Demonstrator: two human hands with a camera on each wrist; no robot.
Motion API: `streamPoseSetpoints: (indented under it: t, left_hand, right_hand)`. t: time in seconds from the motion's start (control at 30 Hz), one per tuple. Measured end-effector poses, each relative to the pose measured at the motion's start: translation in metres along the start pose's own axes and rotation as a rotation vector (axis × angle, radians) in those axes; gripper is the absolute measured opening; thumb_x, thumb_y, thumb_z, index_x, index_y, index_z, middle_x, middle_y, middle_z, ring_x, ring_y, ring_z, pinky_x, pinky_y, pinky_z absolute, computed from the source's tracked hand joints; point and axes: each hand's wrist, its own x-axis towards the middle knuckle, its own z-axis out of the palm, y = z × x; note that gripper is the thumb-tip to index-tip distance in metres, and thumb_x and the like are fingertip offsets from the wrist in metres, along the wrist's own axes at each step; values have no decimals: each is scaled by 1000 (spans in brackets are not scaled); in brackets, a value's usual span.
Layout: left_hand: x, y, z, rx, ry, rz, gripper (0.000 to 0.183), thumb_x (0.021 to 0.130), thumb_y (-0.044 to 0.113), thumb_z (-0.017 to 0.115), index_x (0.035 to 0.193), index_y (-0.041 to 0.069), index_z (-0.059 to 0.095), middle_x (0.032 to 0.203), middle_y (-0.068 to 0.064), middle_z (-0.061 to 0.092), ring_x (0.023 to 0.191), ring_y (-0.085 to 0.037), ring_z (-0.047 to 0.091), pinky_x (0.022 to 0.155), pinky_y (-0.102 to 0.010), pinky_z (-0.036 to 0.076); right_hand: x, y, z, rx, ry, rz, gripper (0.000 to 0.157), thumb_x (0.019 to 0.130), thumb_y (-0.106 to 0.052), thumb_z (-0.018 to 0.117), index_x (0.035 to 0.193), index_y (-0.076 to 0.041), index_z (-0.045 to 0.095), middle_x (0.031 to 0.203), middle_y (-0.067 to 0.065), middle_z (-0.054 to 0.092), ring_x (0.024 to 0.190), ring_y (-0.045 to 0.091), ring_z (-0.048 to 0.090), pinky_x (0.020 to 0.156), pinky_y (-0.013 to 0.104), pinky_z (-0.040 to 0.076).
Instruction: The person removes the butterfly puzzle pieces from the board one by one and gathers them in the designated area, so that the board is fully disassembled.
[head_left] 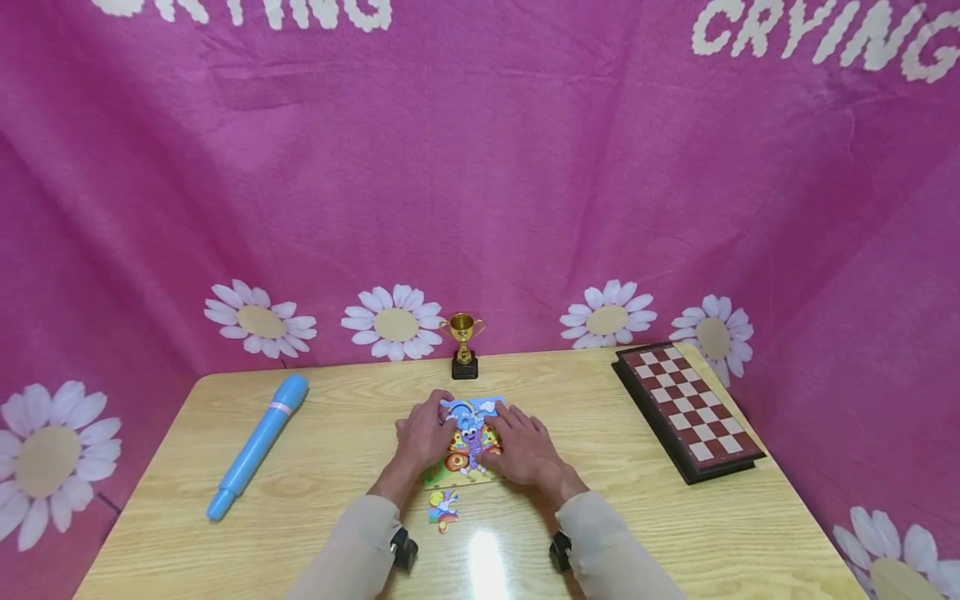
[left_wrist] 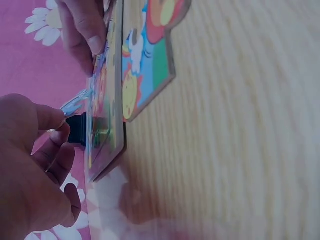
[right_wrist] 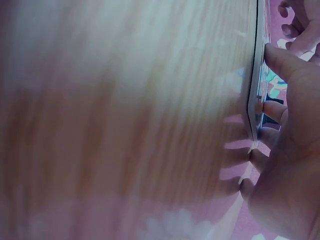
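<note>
A colourful jigsaw puzzle (head_left: 472, 446) with a purple butterfly figure lies in a wooden tray (head_left: 442, 482) at the middle of the table. My left hand (head_left: 426, 435) is over its left side, and in the left wrist view the thumb and forefinger pinch a light blue puzzle piece (left_wrist: 75, 103), tilted up above the tray. On the right side rests my right hand (head_left: 528, 450), its thumb and fingers spread over the puzzle and the outer fingertips down on the table. Just in front of the tray lies a loose puzzle piece (head_left: 442, 510) with a yellow sun.
Behind the puzzle stands a small gold trophy cup (head_left: 463, 337) on a black base. A long blue tube-like stick (head_left: 258, 446) lies at the left of the table (head_left: 352, 400). At the right is a checkered board box (head_left: 690, 408). A pink flowered curtain (head_left: 480, 183) hangs behind.
</note>
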Motion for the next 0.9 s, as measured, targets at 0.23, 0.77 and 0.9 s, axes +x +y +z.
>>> streamPoseSetpoints:
  t: [0.23, 0.77, 0.9]
  left_hand:
    - [-10, -5, -7, -113, 35, -16, 21, 92, 22, 61, 113, 22, 62, 88, 6, 62, 80, -13, 55, 83, -40, 33]
    - [-47, -15, -17, -229, 82, 11, 15, 81, 11, 58, 95, 16, 60, 79, 2, 60, 62, -10, 46, 62, -26, 38]
    - [-57, -18, -18, -234, 55, 16, 15, 79, 10, 59, 92, 17, 59, 79, 3, 60, 63, -9, 48, 61, -23, 39]
  right_hand:
    - [0, 0, 0, 4, -11, 12, 65, 89, -51, 57, 144, -17, 44, 159, 10, 28, 147, 33, 24, 114, 57, 22]
    - [-1, 0, -2, 22, -9, 15, 66, 89, -53, 58, 144, -18, 45, 159, 9, 27, 147, 33, 24, 114, 56, 21]
    - [-1, 1, -3, 31, -10, 10, 66, 89, -52, 59, 143, -18, 45, 159, 10, 28, 147, 34, 24, 114, 56, 21]
